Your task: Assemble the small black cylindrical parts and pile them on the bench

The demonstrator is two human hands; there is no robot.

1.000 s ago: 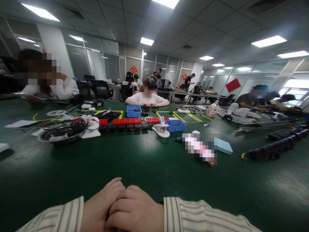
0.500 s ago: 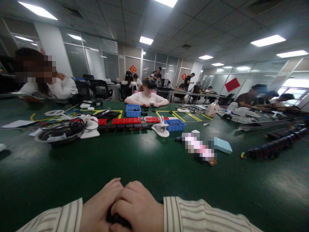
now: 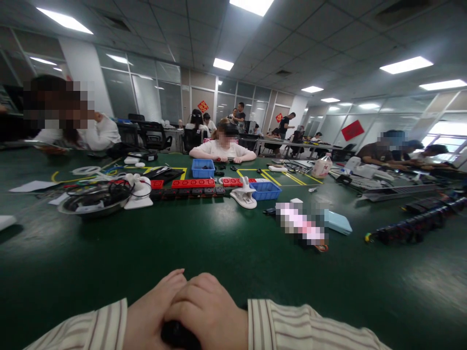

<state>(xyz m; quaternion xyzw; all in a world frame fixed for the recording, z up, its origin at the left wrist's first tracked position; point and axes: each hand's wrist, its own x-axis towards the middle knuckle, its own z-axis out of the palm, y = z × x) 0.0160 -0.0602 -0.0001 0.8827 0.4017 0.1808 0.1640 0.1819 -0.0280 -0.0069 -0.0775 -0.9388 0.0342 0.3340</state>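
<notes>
**Steadying a dark object (image 3: 178, 334) beneath overlapped hands**

Right hand (image 3: 207, 308) curls closely over it, low between both hands, near side of the bench (image 3: 109, 257); left hand's (image 3: 148, 313) grip is hidden, cannot tell. Light, even finger pressure should limit slipping.

A smooth black object (image 3: 180, 335), dark all over and rounded along its visible top, lay at the near side, left of centre, enclosed between the left hand (image 3: 151, 311) and the right hand's (image 3: 209, 311) curled fingers, its full shape and tilt hidden.
</notes>
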